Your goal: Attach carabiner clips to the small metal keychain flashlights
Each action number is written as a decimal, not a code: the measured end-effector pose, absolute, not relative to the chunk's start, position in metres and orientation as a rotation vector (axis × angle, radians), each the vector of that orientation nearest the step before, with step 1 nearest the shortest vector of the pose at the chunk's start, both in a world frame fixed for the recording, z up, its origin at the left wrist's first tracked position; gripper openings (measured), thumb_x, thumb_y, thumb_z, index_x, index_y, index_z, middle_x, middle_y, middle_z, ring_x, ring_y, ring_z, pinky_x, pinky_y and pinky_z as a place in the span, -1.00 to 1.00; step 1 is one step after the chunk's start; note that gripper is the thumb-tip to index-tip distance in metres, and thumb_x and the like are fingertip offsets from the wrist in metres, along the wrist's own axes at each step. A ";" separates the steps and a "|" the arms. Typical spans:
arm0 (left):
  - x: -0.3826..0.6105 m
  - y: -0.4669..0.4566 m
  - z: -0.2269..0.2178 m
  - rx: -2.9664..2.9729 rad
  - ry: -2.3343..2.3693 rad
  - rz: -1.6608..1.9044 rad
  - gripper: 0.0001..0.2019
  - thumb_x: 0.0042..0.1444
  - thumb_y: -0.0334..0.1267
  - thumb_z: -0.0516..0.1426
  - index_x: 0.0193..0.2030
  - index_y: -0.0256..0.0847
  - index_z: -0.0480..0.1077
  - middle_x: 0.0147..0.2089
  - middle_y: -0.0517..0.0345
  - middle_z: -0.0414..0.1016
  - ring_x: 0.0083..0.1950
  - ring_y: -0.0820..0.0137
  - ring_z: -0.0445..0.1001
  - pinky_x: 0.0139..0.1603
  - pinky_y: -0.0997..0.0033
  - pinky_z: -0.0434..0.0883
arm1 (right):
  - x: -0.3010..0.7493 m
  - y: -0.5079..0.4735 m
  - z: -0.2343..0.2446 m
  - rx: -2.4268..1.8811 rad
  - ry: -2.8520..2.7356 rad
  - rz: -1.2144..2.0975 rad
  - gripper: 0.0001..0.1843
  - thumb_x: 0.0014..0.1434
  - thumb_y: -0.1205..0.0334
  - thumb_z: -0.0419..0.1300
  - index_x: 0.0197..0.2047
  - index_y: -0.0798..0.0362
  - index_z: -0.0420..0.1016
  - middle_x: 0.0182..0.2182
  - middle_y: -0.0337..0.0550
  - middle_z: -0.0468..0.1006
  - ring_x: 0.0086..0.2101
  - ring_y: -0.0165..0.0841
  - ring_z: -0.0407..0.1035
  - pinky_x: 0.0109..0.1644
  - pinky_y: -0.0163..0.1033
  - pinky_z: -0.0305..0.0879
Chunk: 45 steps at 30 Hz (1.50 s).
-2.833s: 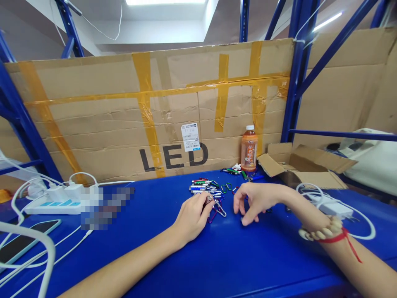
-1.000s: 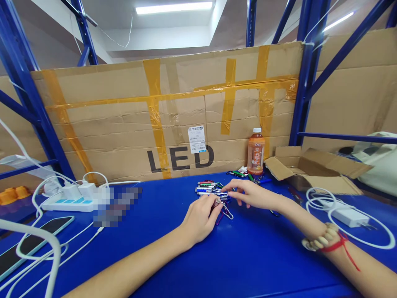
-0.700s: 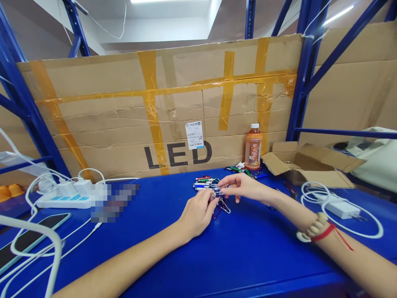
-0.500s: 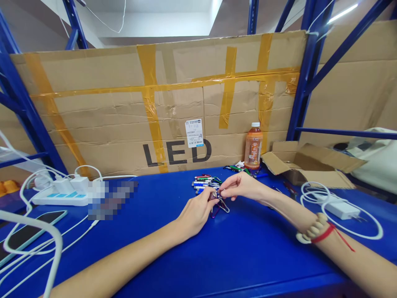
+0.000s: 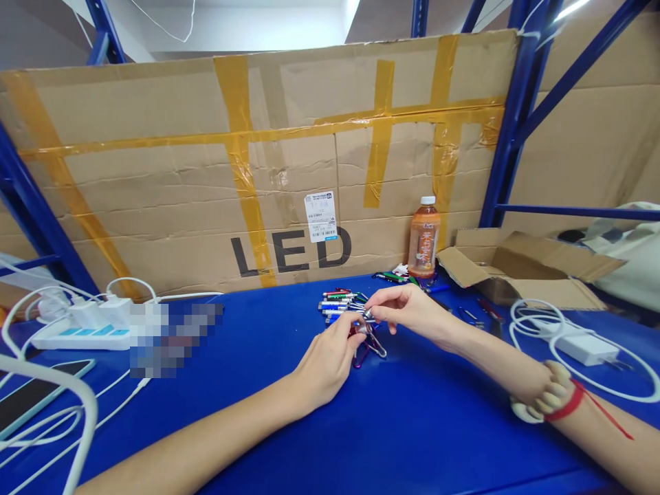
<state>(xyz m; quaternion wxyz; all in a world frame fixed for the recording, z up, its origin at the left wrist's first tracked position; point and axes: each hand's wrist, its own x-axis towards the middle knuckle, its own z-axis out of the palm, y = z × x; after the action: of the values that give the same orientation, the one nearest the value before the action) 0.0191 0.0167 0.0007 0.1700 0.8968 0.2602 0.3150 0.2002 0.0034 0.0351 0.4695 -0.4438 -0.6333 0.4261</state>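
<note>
My left hand (image 5: 327,357) is closed in a pinch around a small red metal cylinder (image 5: 361,329), which looks like a keychain flashlight; the fingers cover part of it. Just above, the thumb and fingertips of my right hand (image 5: 407,308) pinch a small silvery piece (image 5: 368,313), too small to name surely. Below the fingertips, a silver carabiner (image 5: 380,347) and a purple-red carabiner (image 5: 361,359) stick out. Close behind both hands, several slim metal cylinders (image 5: 335,304) in blue, silver, green and red lie in a row on the blue table (image 5: 392,426).
An orange drink bottle (image 5: 424,240) stands at the back, with green carabiners (image 5: 390,277) beside it. An open cardboard box (image 5: 531,268) and a white charger with cable (image 5: 582,347) lie right. A power strip (image 5: 82,337), cables and a phone (image 5: 41,392) lie left.
The view has tilted and shifted slightly. My right hand has drawn up a little from the left, and more of the red cylinder and the silvery piece now shows.
</note>
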 end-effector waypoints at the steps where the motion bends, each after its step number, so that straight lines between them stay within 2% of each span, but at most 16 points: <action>1: 0.019 0.017 0.000 2.543 0.712 0.924 -0.78 0.26 -0.32 -0.18 0.00 -0.16 0.14 -0.05 0.04 0.41 -0.08 0.36 0.42 -0.08 0.34 0.36 | 0.201 0.005 0.034 -1.087 -1.563 1.034 -0.59 -0.22 -0.01 0.35 -0.38 0.15 0.55 -0.42 -0.15 0.53 -0.54 -0.54 0.28 -0.57 -0.44 0.22; 3: 0.019 0.019 -0.001 2.536 0.669 0.975 -0.76 0.26 -0.32 -0.17 0.03 -0.16 0.15 -0.02 0.03 0.39 -0.05 0.36 0.41 -0.05 0.34 0.36 | 0.201 0.006 0.032 -1.081 -1.582 1.015 -0.60 -0.20 -0.01 0.34 -0.38 0.15 0.54 -0.42 -0.15 0.52 -0.53 -0.54 0.27 -0.57 -0.45 0.21; 10: 0.019 0.021 -0.004 2.558 0.646 1.130 -0.76 0.27 -0.32 -0.16 -0.04 -0.20 0.25 -0.10 0.05 0.45 -0.10 0.37 0.44 -0.08 0.38 0.38 | 0.201 0.000 0.037 -1.126 -1.693 0.918 -0.68 -0.18 0.03 0.33 -0.45 0.14 0.54 -0.49 -0.18 0.49 -0.53 -0.52 0.25 -0.59 -0.45 0.17; 15: 0.018 0.022 -0.005 2.658 0.584 1.199 -0.74 0.26 -0.33 -0.13 -0.02 -0.22 0.29 -0.13 0.02 0.47 -0.13 0.35 0.45 -0.13 0.37 0.42 | 0.205 0.000 0.039 -1.195 -1.715 0.970 -0.65 -0.24 0.00 0.35 -0.52 0.14 0.50 -0.55 -0.21 0.46 -0.54 -0.52 0.24 -0.58 -0.43 0.13; 21: 0.016 0.023 -0.007 2.681 0.553 1.194 -0.70 0.25 -0.34 -0.10 0.09 -0.19 0.25 -0.10 0.03 0.46 -0.10 0.36 0.44 -0.07 0.35 0.41 | 0.204 0.002 0.033 -1.241 -1.539 1.207 -0.53 -0.37 0.02 0.42 -0.56 0.13 0.27 -0.68 -0.36 0.30 -0.63 -0.61 0.13 -0.64 -0.48 -0.02; 24: 0.016 0.024 -0.007 2.648 0.574 1.200 -0.72 0.25 -0.34 -0.10 0.04 -0.20 0.29 -0.08 0.04 0.47 -0.08 0.36 0.44 -0.05 0.36 0.40 | 0.200 0.002 0.029 -1.235 -1.471 1.251 -0.47 -0.39 0.04 0.44 -0.54 0.11 0.20 -0.69 -0.41 0.27 -0.65 -0.62 0.11 -0.66 -0.50 -0.04; 31: 0.017 0.028 -0.007 2.398 0.759 1.255 -0.71 0.25 -0.31 -0.12 0.04 -0.19 0.28 0.04 0.05 0.43 0.04 0.35 0.41 0.07 0.33 0.34 | 0.190 0.004 0.022 -1.076 -1.565 0.991 -0.53 -0.15 -0.04 0.32 -0.25 0.14 0.48 -0.50 -0.18 0.49 -0.57 -0.49 0.31 -0.61 -0.41 0.17; 35: 0.017 0.027 -0.007 2.440 0.750 1.205 -0.71 0.26 -0.30 -0.12 0.04 -0.17 0.28 0.03 0.07 0.43 0.03 0.35 0.41 0.06 0.32 0.34 | 0.197 0.003 0.027 -1.008 -1.741 0.604 -0.71 -0.11 0.07 0.33 -0.32 0.06 0.59 -0.35 -0.14 0.50 -0.51 -0.50 0.31 -0.47 -0.36 0.27; 37: 0.017 0.027 -0.007 2.473 0.730 1.177 -0.71 0.26 -0.30 -0.13 0.04 -0.16 0.28 0.03 0.08 0.43 0.02 0.35 0.41 0.06 0.31 0.34 | 0.201 0.003 0.029 -0.944 -1.795 0.482 -0.78 -0.12 0.11 0.35 -0.36 0.01 0.61 -0.34 -0.15 0.49 -0.44 -0.47 0.33 -0.38 -0.34 0.30; 40: 0.017 0.027 -0.007 2.490 0.720 1.156 -0.70 0.26 -0.29 -0.14 0.05 -0.16 0.27 0.05 0.08 0.43 0.03 0.35 0.41 0.07 0.30 0.33 | 0.203 0.004 0.031 -0.870 -1.861 0.411 -0.85 -0.12 0.16 0.36 -0.40 -0.02 0.61 -0.39 -0.18 0.47 -0.37 -0.43 0.36 -0.30 -0.32 0.31; 45: 0.017 0.026 -0.006 2.530 0.661 1.120 -0.71 0.27 -0.30 -0.15 0.04 -0.16 0.27 0.03 0.07 0.43 0.03 0.35 0.41 0.04 0.34 0.34 | 0.205 0.007 0.028 -0.796 -1.896 0.357 -0.91 -0.11 0.25 0.35 -0.42 -0.01 0.61 -0.43 -0.20 0.45 -0.41 -0.47 0.35 -0.31 -0.34 0.32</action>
<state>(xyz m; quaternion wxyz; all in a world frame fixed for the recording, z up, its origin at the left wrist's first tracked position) 0.0165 0.0257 -0.0061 0.1479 0.8797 0.2297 0.3893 0.2053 0.0070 0.0277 0.5031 -0.3296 -0.7851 0.1478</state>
